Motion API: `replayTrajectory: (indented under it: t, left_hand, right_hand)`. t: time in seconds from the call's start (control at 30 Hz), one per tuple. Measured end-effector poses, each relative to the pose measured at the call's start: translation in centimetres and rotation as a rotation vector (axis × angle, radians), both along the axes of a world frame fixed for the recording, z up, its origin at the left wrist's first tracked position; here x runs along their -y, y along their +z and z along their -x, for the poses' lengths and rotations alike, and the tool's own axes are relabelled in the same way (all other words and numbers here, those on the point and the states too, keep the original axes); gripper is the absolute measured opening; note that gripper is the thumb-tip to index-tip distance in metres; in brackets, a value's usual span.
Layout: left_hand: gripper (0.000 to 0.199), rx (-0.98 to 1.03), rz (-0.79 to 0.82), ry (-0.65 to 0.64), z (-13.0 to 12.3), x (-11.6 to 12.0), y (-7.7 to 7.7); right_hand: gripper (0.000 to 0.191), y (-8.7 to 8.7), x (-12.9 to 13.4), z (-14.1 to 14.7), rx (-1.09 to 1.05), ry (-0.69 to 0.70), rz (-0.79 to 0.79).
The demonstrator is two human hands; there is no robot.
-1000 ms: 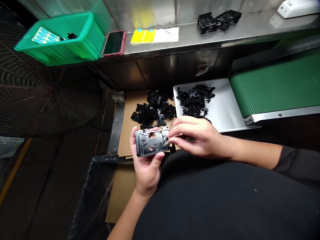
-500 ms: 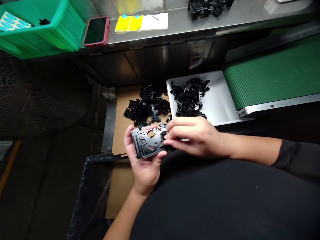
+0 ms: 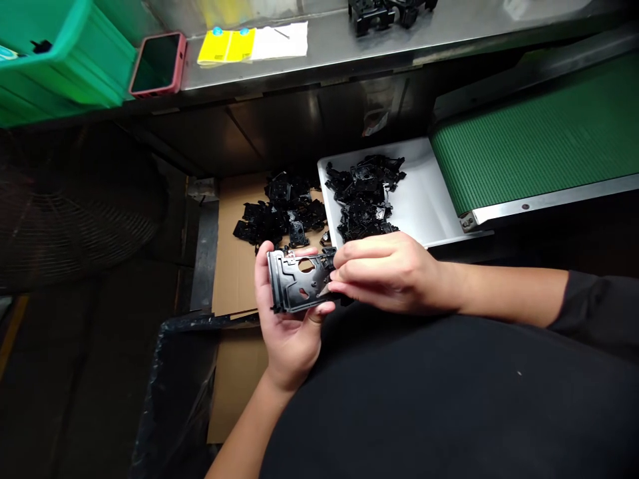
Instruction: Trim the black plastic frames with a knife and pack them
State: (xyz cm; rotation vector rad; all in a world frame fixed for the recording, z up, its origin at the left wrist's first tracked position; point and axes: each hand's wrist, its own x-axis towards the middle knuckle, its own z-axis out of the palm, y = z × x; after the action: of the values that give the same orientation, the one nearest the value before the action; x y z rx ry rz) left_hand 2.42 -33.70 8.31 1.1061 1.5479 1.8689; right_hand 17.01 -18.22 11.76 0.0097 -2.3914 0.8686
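Note:
My left hand [image 3: 289,332] is closed around a black molded plastic frame [image 3: 294,293], tilted with its flat side up. Round and oval openings pierce this part. My right hand [image 3: 384,273] pinches at the frame's right end, fingertips pressed together. From under those fingers pokes a small grey pointed blade-like tool [image 3: 324,290], its tip against the frame's surface; the rest of it is hidden in the hand. Behind the hands, black plastic parts [image 3: 279,216] lie heaped on a cardboard sheet [image 3: 227,266].
More black parts fill the left of a white tray [image 3: 424,199], beside a green conveyor belt [image 3: 539,140]. On the metal ledge stand a green bin [image 3: 94,60], a phone [image 3: 157,63], yellow labels [image 3: 227,46] and black parts [image 3: 372,16]. A fan [image 3: 74,206] is at left, a black-lined bin [image 3: 174,379] below.
The view has shifted a little, so the background sits further left. Both hands keep their grip on the frame, which has turned slightly; the right fingers stay at its right end.

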Motion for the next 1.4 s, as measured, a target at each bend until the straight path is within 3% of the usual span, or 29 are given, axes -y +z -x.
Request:
replayTrajectory:
  t: [0.17, 0.37, 0.5, 0.57, 0.63, 0.73, 0.83, 1.0, 1.07, 1.13, 1.2, 1.4]
  left_hand:
    - [0.096, 0.062, 0.042, -0.004, -0.7, -0.9, -0.4]
    - [0.099, 0.234, 0.043, -0.121, -1.0, -1.4, -0.1]
    - [0.106, 0.302, 0.091, -0.134, -1.3, -1.9, -0.2]
    - [0.101, 0.301, 0.084, -0.1, -1.5, -2.5, -0.2]
    - [0.091, 0.294, 0.059, -0.081, -1.8, -3.2, -0.1]
    - [0.106, 0.248, 0.063, -0.141, -1.9, -3.9, 0.3]
    - [0.125, 0.107, 0.137, -0.135, -1.8, -3.9, 0.6]
    - [0.119, 0.076, 0.156, -0.132, -1.8, -3.4, 0.6]
    - [0.116, 0.099, 0.157, -0.15, -1.9, -3.4, 0.5]
    - [0.115, 0.091, 0.151, -0.163, -2.1, -3.4, 0.5]
    - [0.115, 0.066, 0.134, -0.157, -2.2, -3.5, 0.6]
    - [0.112, 0.086, 0.139, 0.007, -2.5, -3.4, 1.1]
  right_hand:
    - [0.023, -0.4, -0.6, -0.8, -0.029, -0.046, 0.058]
    - [0.014, -0.1, -3.0, -1.8, -0.16, -0.12, 0.237]
    - [0.039, -0.5, -4.7, -2.7, -0.003, 0.068, 0.366]
    - [0.041, -1.1, -5.0, -3.0, 0.037, 0.11, 0.436]
    - [0.034, -1.8, -5.0, -3.1, 0.001, 0.05, 0.502]
    - [0.033, -2.5, -4.8, -3.0, -0.081, -0.012, 0.569]
    - [0.036, -2.7, -4.9, -3.1, -0.106, 0.033, 0.627]
    - [0.025, -2.2, -5.9, -3.4, -0.104, 0.114, 0.791]
    - [0.037, -1.9, -6.5, -3.3, -0.076, 0.098, 0.862]
    - [0.049, -1.8, -7.0, -2.9, -0.003, 0.176, 0.867]
    - [0.046, -1.7, -7.4, -2.5, 0.046, 0.259, 0.822]
    - [0.04, -2.3, -6.6, -2.9, -0.029, 0.154, 0.783]
